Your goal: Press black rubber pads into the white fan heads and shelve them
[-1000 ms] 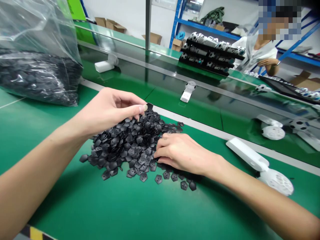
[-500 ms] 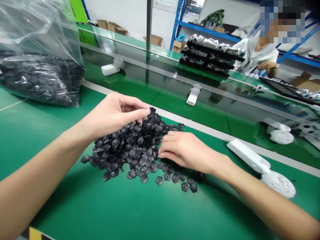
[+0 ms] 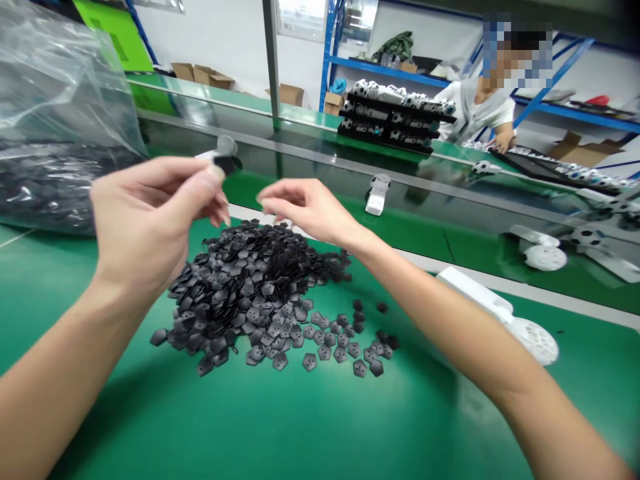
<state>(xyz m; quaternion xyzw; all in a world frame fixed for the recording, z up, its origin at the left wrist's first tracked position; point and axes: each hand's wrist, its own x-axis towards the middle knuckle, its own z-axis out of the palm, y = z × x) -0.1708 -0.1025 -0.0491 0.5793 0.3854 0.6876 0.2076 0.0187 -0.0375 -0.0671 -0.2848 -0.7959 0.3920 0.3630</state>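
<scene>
Raised above the left side of the pile, my left hand (image 3: 155,220) pinches a black pentagon piece (image 3: 229,164) between thumb and finger. My right hand (image 3: 305,207) hovers over the far edge of the pile, fingers curled with thumb and fingertips near each other; anything between them is too small to make out. Beneath both hands a heap of black pentagon pieces (image 3: 245,287) lies on the green table (image 3: 280,427), with loose ones scattered to its right. A white device with a round lattice head (image 3: 535,340) lies beyond my right forearm.
A clear bag of black pieces (image 3: 55,187) stands at the left. Along the green belt (image 3: 320,193) behind a pale rail sit white devices with football-patterned heads (image 3: 377,195). Across it are a stacked black rack (image 3: 395,120) and a person (image 3: 477,107).
My left hand has risen toward the camera with the black piece. My right hand has lifted off the pile and moved up and left. The view has shifted slightly.
</scene>
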